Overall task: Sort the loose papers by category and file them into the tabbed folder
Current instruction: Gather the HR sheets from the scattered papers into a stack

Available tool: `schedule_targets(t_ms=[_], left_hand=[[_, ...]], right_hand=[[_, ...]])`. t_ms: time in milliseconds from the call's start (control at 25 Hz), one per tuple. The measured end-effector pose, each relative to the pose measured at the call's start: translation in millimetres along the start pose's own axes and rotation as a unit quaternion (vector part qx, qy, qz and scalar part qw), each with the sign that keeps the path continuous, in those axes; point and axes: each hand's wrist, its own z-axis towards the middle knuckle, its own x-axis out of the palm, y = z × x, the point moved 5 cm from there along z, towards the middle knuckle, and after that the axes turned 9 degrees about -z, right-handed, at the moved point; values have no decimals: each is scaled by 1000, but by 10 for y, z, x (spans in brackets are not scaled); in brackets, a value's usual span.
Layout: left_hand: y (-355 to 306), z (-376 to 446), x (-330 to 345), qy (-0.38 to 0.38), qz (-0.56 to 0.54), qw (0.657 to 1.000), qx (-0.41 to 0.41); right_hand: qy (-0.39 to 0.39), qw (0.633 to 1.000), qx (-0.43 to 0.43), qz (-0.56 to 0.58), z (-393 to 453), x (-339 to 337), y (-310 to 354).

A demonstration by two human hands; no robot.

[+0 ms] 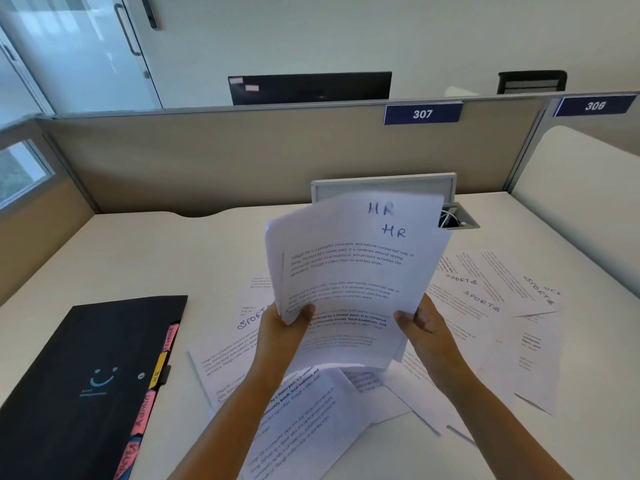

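Observation:
I hold a small stack of white sheets marked "HR" (356, 268) upright above the desk. My left hand (282, 329) grips its lower left edge, thumb on the front. My right hand (424, 329) grips the lower right edge. Below and around them loose printed papers (311, 410) lie scattered; those at the right are marked "SPORTS" (485, 299). A black tabbed folder (86, 375) lies shut at the left, with pink and yellow tabs (157, 368) along its right edge, one reading "Admin".
A beige partition (207, 161) with number plates 307 and 306 closes the back of the white desk (156, 254). A grey cable box (453, 216) sits behind the held sheets. A glass door stands far left.

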Motion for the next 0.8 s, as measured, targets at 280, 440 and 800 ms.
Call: schedule_targets(t_ms=[280, 440, 800], left_hand=[[207, -51, -57, 10, -62, 998, -19], [481, -132, -94, 20, -60, 996, -56], [555, -37, -103, -18, 10, 999, -37]], right_hand=[[4, 999, 42, -1, -39, 59, -150], [-4, 994, 91, -58, -133, 153, -321], [28, 985, 146, -87, -49, 252, -456]])
